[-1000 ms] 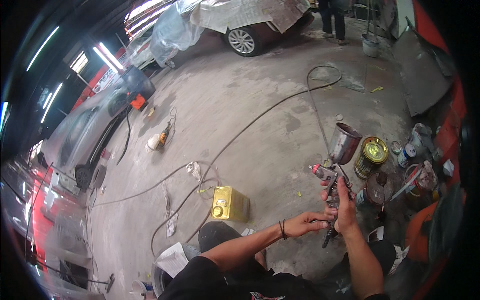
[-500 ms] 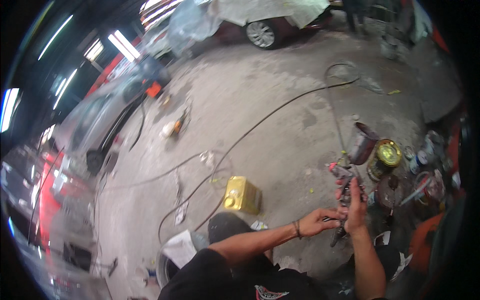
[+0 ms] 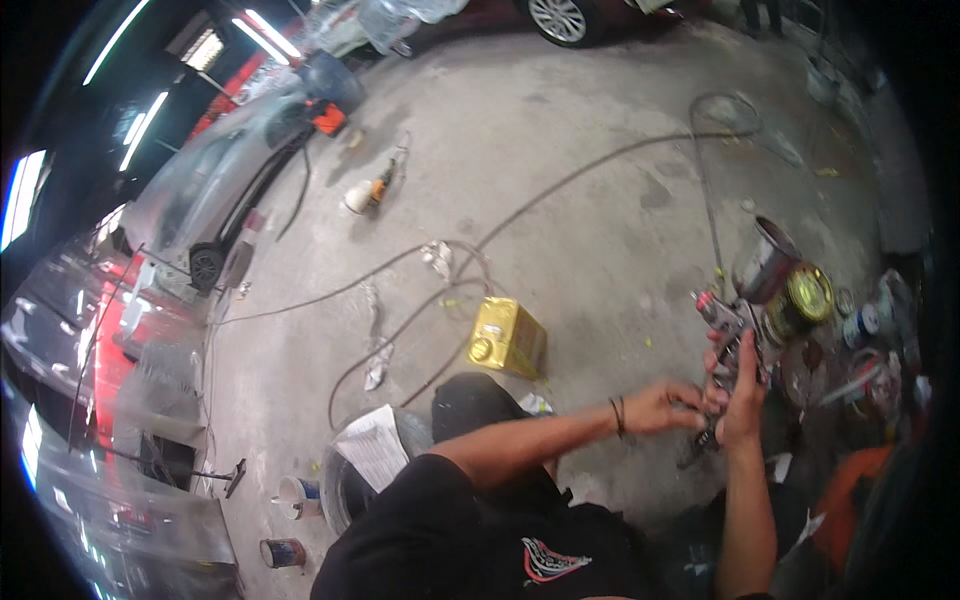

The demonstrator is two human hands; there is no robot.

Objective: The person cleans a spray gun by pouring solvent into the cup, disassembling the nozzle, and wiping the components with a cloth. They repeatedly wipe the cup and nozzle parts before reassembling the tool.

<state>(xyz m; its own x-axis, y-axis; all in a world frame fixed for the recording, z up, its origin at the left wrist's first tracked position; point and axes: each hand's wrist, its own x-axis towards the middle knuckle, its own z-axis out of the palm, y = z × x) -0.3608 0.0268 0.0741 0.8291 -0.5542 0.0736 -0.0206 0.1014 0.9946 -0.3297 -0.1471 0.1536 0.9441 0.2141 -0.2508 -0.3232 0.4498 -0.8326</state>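
A spray gun (image 3: 736,322) is held above the floor (image 3: 600,270), near that floor's right-hand edge, by the right hand (image 3: 742,395). It is gripped with the thumb raised along the near side and the fingers wrapped behind, so that the gun lies directly against the palm, with its red-tipped end projected above the fingers toward the far left. A dark lower part is left exposed below the right hand. The left hand (image 3: 668,408) is brought in from the left, its fingers bent close to that lower part; whether they are closed on it cannot be told, as the detail is blurred. Just beyond the gun, a dark red open can (image 3: 768,262) is set on the floor, with a yellow-lidded can (image 3: 808,290) placed just beside it. A golden rectangular canister (image 3: 508,338) is stood left of both hands, well apart from the gun. Across the middle of the floor a long hose (image 3: 590,170) is laid in curves, by which a crumpled white scrap (image 3: 436,258) is found. Toward the near left corner, a printed sheet (image 3: 368,447) is seen beside the dark sleeve, and a small dark can (image 3: 282,553) is placed farther left. Along the left edge, a car (image 3: 205,165) is covered with clear sheeting.
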